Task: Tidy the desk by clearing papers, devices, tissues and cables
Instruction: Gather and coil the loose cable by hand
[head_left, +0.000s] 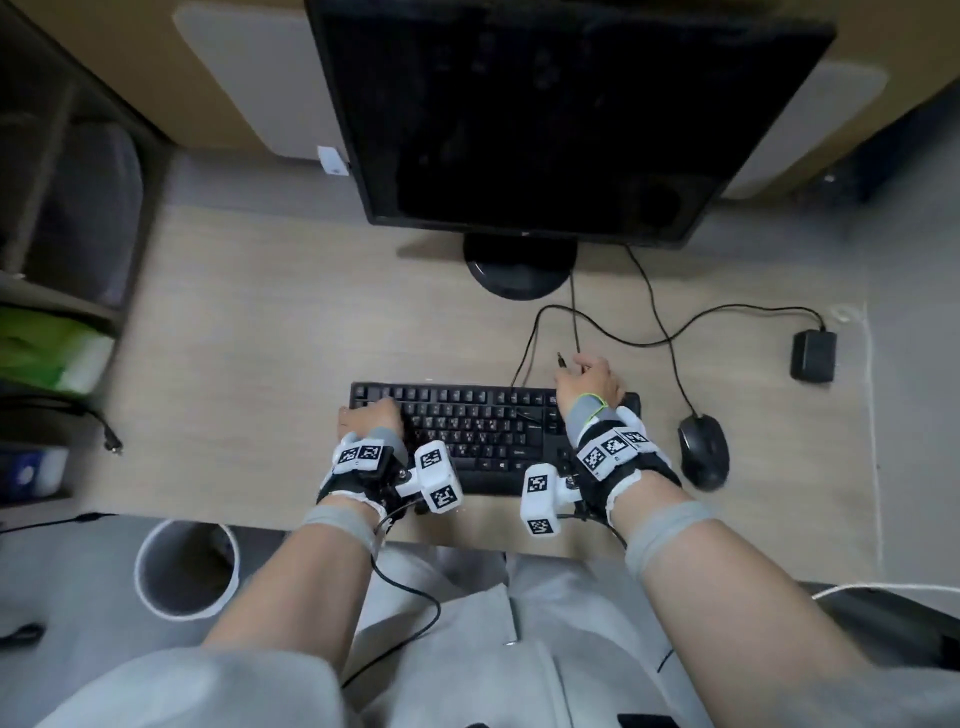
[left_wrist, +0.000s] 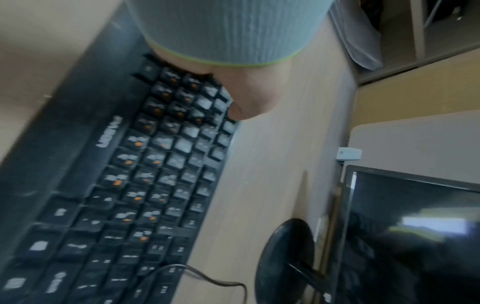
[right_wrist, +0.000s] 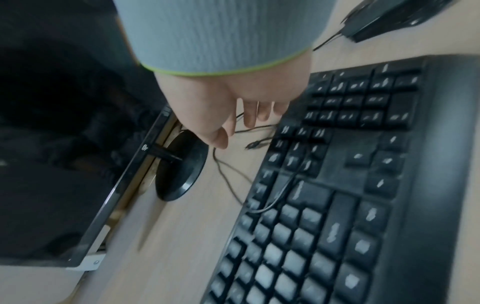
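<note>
Keyboard (head_left: 483, 436) trouble comes first, since it lies nearest us on the tabletop (head_left: 249, 332) with both hands at it. Our left hand (head_left: 370, 420) rests on the keys at the left end, fingers bent down onto them and gripping nothing that we can see. Our right hand (head_left: 589, 382) reaches over the far right corner, its fingers loosely spread in the wrist view, hovering just above a loose cable plug (head_left: 561, 360) without closing on it.

A thin cable (right_wrist: 283, 189) lies draped across the keys near the number pad. If we slide or lift the keyboard now, we judge it could drag that cable along and tug whatever it leads to.

Just right of the keyboard sits the mouse (head_left: 703, 451), its lead (head_left: 667, 343) running back under the monitor (head_left: 545, 114). Farther right lies a small black adapter (head_left: 813, 356), whose cable (head_left: 623, 340) loops across the other leads. These cross one another, so pulling one end carelessly would likely knot them or pull the adapter across the tabletop.

Farthest back, the leads pass beside the monitor stand (head_left: 519, 270); a hard pull may rock the screen.
</note>
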